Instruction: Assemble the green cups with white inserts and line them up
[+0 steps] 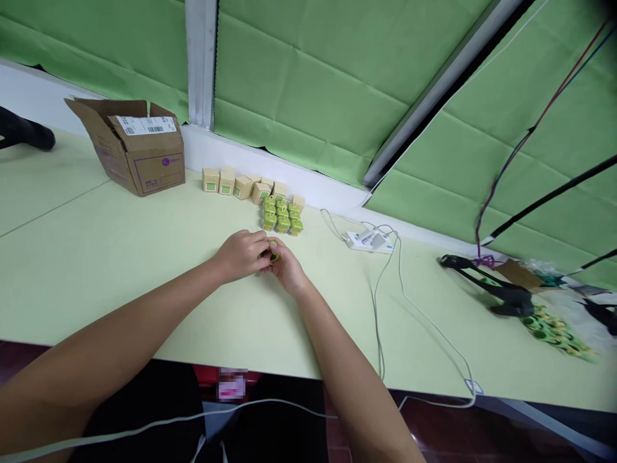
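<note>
My left hand (242, 256) and my right hand (288, 269) meet above the table, fingers closed around one small green item (274, 252). Most of it is hidden by the fingers, so its exact kind does not show. Just beyond my hands stands a tight group of small green-topped containers (282, 217) with loops on top and clear lower parts. Behind them is a row of small brown cardboard boxes (243, 187), several of them with a green square on the front.
A large open carton (144, 154) stands at the back left. White cables run from a power strip (369, 242) across the table (193, 315) and over its front edge. To the right lie a black stand (506, 292) and a pile of green pieces (554, 331).
</note>
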Tool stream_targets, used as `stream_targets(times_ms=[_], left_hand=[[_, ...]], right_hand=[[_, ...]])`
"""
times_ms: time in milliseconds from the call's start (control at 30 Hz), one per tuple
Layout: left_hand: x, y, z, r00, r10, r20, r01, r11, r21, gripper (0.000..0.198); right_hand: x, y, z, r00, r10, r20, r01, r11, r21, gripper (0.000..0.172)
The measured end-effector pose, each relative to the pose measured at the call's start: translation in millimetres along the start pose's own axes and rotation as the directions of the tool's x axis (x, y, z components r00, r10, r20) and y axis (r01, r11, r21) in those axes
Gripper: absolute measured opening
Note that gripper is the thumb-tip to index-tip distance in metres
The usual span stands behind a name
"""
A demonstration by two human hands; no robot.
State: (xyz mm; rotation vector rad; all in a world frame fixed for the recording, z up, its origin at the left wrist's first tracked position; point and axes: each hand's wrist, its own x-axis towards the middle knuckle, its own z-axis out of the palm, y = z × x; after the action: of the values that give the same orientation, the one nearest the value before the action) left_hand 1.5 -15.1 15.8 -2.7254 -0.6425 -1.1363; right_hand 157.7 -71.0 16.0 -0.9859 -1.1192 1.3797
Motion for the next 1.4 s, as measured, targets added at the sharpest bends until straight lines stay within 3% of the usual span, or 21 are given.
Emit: stream_targets(times_ms=[500, 1033, 1133, 1233, 1333, 1400], left_hand=[[2, 1, -4.9, 0.995, -0.037, -0.094, 0.036, 0.999, -0.010, 0.012], [2, 4, -9.6, 0.995, -0.036, -0.094, 0.038, 0.999, 0.013, 0.005], [2, 3, -11.9, 0.991, -0.106, -0.083, 0.101, 0.993, -0.060, 0.004], [2, -3, -14.2, 0.971, -0.218, -0.100, 0.194, 0.958, -0.210, 0.005], [2, -14, -12.8, 0.920, -0.377, -0.103, 0.308, 0.862, -0.403, 0.004], [3, -20, -9.8, 0.865, -0.498, -0.054, 0.397, 0.747, -0.533, 0.005]], right_hand=[[-2, -6, 4, 1.000, 0.010, 0.011, -0.011, 0.997, 0.082, 0.032], [0, -3, 11, 0.998, -0.013, -0.065, 0.016, 0.998, 0.053, 0.026], [1, -3, 11, 0.995, -0.004, -0.099, 0.006, 1.000, 0.021, 0.026], [5, -4, 3, 0.974, 0.001, -0.228, 0.004, 1.000, 0.020, 0.030], [10, -5, -9, 0.939, 0.016, -0.342, -0.001, 0.999, 0.045, 0.035], [11, -5, -15, 0.922, 0.034, -0.385, -0.017, 0.999, 0.047, 0.038]])
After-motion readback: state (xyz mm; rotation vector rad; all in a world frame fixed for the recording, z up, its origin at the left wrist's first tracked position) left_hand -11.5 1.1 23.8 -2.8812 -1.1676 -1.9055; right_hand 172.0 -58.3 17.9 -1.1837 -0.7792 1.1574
